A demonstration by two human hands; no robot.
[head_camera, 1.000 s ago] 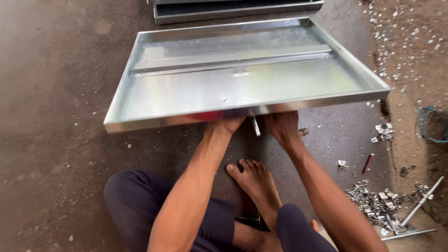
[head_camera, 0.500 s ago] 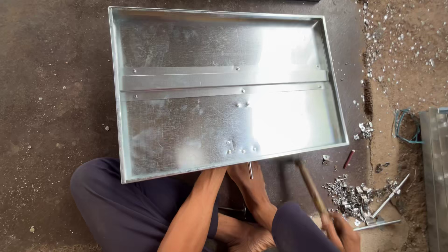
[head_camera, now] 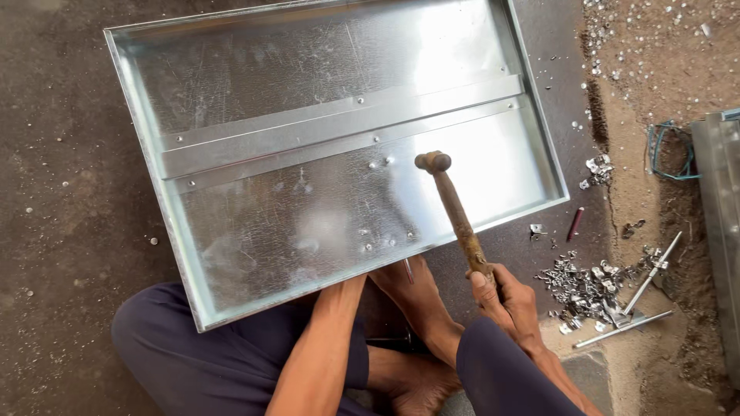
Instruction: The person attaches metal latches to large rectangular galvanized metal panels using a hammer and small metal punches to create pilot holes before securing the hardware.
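Gripping a rusty hammer [head_camera: 455,216] by its handle, the right hand [head_camera: 505,300] is closed near the near-right corner of the metal tray [head_camera: 254,100]. The handle's long axis runs up-left, the head poised over rivet marks [head_camera: 379,162] near the centre strip [head_camera: 339,131]. The left hand is hidden under the tray's near edge; its grip cannot be told.

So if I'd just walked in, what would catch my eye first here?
Probably the big shiny sheet-metal tray lying on the dark floor and filling most of the view, with a riveted strip running across it. Next, the hammer gripped in the right hand at lower right, its head raised over the tray. To the right, a pile of small metal scraps glitters on the ground.
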